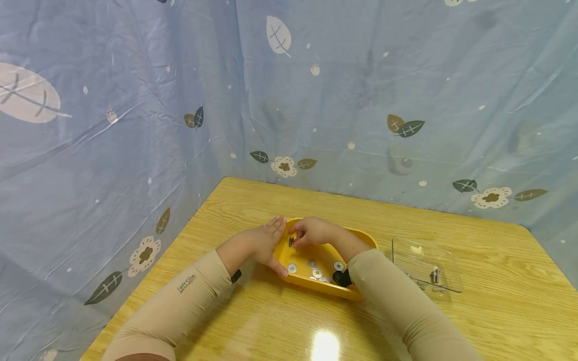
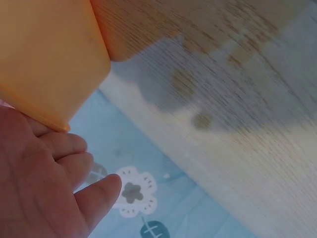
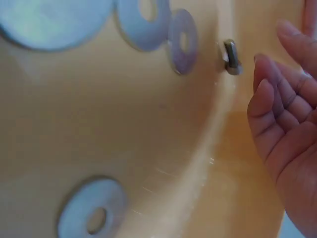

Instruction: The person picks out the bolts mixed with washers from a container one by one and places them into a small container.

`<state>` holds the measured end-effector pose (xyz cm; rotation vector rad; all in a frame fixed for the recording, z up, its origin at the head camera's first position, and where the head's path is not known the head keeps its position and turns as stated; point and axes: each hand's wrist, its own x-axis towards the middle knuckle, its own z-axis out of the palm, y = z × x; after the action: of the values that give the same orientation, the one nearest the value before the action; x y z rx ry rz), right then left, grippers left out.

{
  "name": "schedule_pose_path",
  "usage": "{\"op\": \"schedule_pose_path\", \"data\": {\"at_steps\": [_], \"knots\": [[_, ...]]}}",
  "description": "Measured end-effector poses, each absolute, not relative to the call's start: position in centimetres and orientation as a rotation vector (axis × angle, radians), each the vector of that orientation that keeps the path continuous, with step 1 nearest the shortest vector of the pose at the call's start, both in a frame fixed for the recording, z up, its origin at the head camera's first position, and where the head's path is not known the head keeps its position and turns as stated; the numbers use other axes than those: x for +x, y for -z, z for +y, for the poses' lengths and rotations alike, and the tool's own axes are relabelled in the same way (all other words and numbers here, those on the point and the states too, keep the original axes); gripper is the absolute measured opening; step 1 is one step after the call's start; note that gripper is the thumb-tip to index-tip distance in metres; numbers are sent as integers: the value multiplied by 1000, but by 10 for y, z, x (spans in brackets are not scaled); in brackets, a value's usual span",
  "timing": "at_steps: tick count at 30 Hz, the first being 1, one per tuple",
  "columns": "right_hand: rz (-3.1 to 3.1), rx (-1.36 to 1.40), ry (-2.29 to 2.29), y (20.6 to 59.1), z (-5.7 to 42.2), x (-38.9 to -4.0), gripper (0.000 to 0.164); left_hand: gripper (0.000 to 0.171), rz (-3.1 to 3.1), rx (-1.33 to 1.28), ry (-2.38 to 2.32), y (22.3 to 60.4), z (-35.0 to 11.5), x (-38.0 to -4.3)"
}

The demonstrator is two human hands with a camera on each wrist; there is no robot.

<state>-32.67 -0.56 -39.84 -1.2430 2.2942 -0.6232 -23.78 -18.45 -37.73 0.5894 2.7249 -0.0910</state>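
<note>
A yellow tray (image 1: 311,288) stands on the table with several washers (image 1: 292,268) in it. My left hand (image 1: 264,243) spans its left end, fingers spread along the rim and thumb near the front corner. In the left wrist view the fingers touch the tray's edge. Inside the tray, a small bolt (image 3: 232,57) lies near the left end. My right hand (image 1: 316,231) reaches over the back rim, its fingers loosely bent beside the bolt. The right wrist view shows a gap between these fingers and the bolt, with nothing held.
A clear plastic box (image 1: 444,255) stands right of the tray, with a few bolts (image 1: 435,275) in it. A black object (image 1: 341,277) sits at the tray's front right, partly behind the right sleeve. Patterned blue curtains (image 1: 361,100) border the table's back and left.
</note>
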Motion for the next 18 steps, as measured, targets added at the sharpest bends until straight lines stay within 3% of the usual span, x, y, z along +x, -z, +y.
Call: {"op": "schedule_pose_path", "data": {"at_steps": [18], "knots": [[2499, -1328, 576, 430, -11, -327, 28, 140, 2737, 581, 102, 380, -185, -239]]}}
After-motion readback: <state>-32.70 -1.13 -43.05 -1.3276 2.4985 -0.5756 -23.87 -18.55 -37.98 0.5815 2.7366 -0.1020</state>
